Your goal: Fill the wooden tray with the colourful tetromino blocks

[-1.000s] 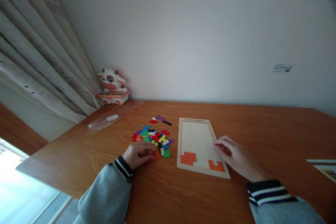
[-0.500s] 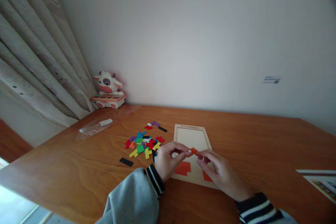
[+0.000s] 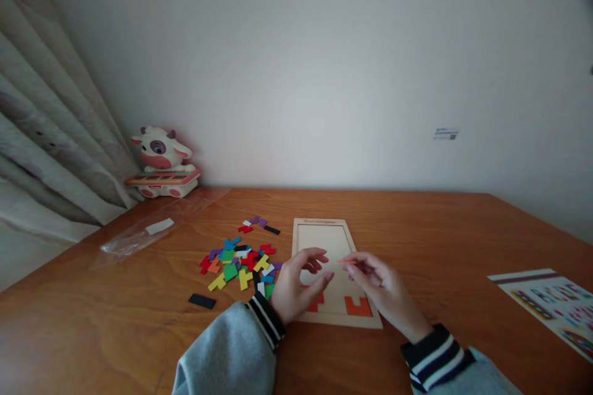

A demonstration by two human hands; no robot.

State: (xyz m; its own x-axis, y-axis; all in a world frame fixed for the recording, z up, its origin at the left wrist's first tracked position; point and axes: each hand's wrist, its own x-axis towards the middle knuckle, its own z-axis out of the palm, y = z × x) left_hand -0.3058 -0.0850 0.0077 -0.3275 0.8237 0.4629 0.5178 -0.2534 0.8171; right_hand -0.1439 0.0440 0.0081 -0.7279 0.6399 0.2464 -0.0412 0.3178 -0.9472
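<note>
Grip of the right hand (image 3: 383, 289) pinches an orange piece (image 3: 346, 261) over the board (image 3: 322, 237), the left hand (image 3: 294, 287) gaping.

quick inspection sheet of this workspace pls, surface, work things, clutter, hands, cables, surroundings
surface: brown wooden table
work things: pale tray lying flat, a U-shaped orange piece in its near right corner; multicoloured loose pieces heaped to its left
clutter: clear plastic bag, cow toy, printed sheet
hands: left hand open over the tray; right hand pinching a small orange piece
cables: nothing seen
surroundings: curtain left, pale wall behind
</note>
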